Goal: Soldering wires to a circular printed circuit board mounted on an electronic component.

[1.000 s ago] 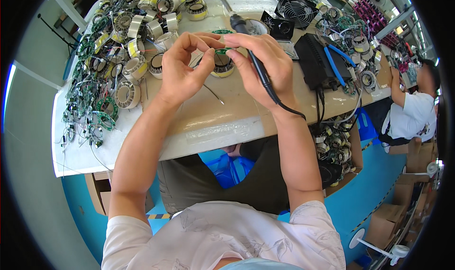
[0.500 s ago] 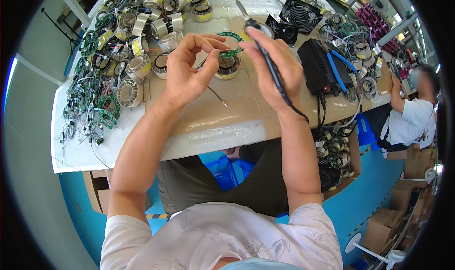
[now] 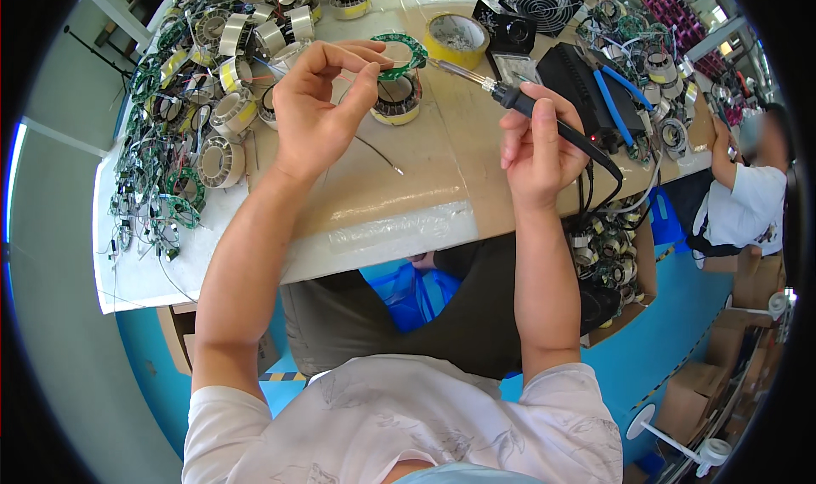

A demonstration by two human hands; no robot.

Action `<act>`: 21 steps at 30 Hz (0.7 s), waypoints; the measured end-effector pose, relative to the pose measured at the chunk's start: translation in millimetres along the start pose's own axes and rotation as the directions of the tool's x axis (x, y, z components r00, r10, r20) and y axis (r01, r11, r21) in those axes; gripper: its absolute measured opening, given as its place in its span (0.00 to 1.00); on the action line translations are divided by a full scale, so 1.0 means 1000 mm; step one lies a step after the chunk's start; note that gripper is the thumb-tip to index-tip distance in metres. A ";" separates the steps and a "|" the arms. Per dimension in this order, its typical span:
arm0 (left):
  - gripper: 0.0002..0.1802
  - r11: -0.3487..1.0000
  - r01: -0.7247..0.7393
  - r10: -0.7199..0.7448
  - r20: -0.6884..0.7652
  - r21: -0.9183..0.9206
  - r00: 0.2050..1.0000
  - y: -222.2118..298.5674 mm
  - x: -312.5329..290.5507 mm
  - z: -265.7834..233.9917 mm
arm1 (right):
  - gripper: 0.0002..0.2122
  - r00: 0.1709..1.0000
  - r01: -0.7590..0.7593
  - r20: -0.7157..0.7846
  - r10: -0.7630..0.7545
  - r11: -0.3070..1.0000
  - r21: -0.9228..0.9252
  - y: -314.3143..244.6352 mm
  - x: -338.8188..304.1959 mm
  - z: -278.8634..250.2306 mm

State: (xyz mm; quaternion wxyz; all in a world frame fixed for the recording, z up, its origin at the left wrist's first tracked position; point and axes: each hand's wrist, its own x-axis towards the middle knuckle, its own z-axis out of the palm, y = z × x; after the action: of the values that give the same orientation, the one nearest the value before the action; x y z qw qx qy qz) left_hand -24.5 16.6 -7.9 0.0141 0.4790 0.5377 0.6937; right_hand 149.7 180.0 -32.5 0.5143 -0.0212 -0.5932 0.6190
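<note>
My left hand (image 3: 319, 101) has thumb and fingers pinched together at the left edge of a green ring-shaped circuit board (image 3: 416, 50). Just below the board, a motor stator (image 3: 397, 113) with yellow tape stands on the table. A dark wire (image 3: 378, 150) with a bare end trails from it toward me. My right hand (image 3: 544, 148) grips a soldering iron (image 3: 518, 100) by its black handle. The iron points left, its tip at the right edge of the board; whether it touches I cannot tell. Exactly what lies between my left fingertips is partly hidden.
Many stators (image 3: 223, 161) and tangled green boards with wires (image 3: 161, 203) pile up at the left. A yellow tape roll (image 3: 459, 40), a black fan (image 3: 537, 6), a black power box (image 3: 578, 84) and blue-handled pliers (image 3: 614, 114) lie to the right. Another person (image 3: 744, 195) sits at far right.
My right hand has moved right, away from the board, and turned the soldering iron from pointing up to pointing left at the board. My left hand and the board shifted slightly left.
</note>
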 end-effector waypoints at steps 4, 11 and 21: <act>0.04 1.000 0.007 -0.007 -0.001 -0.006 1.000 0.000 0.000 0.000 | 0.09 0.999 -0.045 -0.005 0.046 0.991 0.128 -0.001 0.001 0.001; 0.04 1.000 0.000 0.000 0.012 0.001 1.000 0.002 0.000 -0.001 | 0.09 0.999 -0.040 0.013 0.039 0.993 0.114 0.000 0.000 0.003; 0.04 1.000 0.015 -0.015 0.010 -0.001 1.000 0.001 0.000 -0.001 | 0.09 0.997 -0.083 0.019 0.081 0.988 0.133 -0.002 0.001 0.005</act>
State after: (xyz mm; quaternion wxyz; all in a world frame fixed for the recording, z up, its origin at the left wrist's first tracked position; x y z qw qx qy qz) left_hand -24.4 15.1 -7.0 0.0223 0.4786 0.5408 0.6914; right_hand 147.4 176.8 -29.4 0.4845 -0.0067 -0.5526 0.6781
